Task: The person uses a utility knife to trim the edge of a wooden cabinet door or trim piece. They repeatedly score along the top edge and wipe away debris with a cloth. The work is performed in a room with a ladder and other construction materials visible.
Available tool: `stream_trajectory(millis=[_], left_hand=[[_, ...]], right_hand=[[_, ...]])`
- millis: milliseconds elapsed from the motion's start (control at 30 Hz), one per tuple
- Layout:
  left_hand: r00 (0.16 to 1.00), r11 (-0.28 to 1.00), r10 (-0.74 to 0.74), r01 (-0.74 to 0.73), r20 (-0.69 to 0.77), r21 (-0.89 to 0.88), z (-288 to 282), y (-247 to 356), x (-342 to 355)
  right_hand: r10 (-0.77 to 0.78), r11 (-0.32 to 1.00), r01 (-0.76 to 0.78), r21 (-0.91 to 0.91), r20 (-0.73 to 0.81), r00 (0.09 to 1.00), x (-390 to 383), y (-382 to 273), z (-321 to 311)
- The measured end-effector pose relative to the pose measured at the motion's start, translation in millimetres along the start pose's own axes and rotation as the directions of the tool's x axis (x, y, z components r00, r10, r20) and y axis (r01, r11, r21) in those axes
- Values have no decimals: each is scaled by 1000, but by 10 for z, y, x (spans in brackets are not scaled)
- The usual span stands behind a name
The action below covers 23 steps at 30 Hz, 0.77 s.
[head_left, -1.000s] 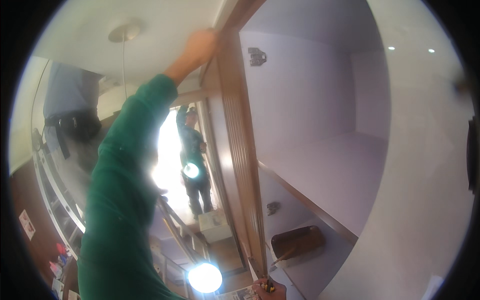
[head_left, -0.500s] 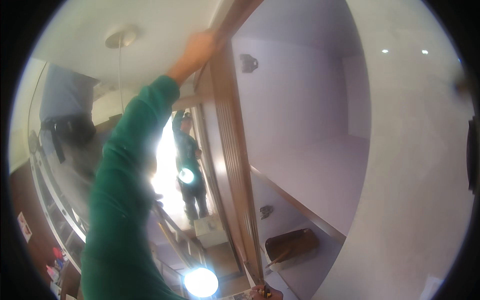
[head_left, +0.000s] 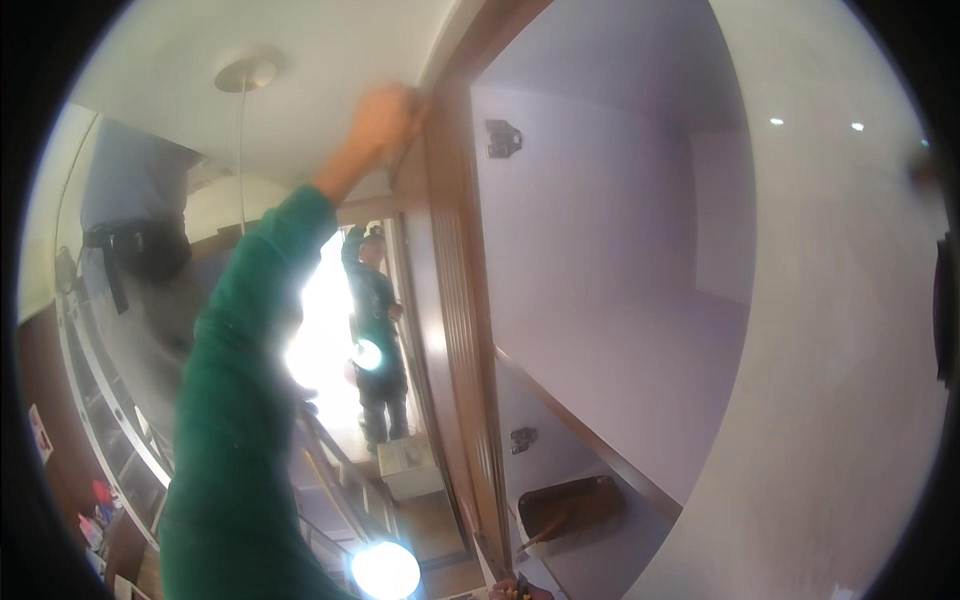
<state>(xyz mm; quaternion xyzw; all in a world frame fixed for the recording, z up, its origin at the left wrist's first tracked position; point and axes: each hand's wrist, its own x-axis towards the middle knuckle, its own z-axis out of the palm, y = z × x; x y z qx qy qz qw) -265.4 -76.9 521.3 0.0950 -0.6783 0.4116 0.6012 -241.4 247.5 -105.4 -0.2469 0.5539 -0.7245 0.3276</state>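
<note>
My left arm, in a green sleeve, reaches up to the brown wooden frame of an open cabinet. At the frame's upper left edge, by the pale ceiling, my left hand is closed; what its fingers hold, if anything, is hidden. Low in the view my right hand is cut off by the lower edge, closed on a small yellow and dark tool whose kind I cannot make out. It is beside the foot of the fluted wooden upright. Inside the cabinet a metal hinge plate is fixed to the pale wall.
A brown tray lies in the lower compartment, under a shelf. A ladder stands at left beside another person. A bright lamp glows below, and a figure in green shows beyond. A cord hangs from a ceiling fitting.
My left hand has shifted down and left, from over the frame's face to its edge. My view has tilted slightly. My right hand has slipped further below the lower edge.
</note>
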Motion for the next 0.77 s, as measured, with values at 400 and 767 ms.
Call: stream_trajectory(millis=[400,767], left_hand=[[974,995,43,-62,-223,-78,293,55,192],[949,983,127,-160,-287,-93,262,9,242]], right_hand=[[73,985,-75,153,16,997,114,189,58],[18,998,-18,-54,6,1000,102,448,63]])
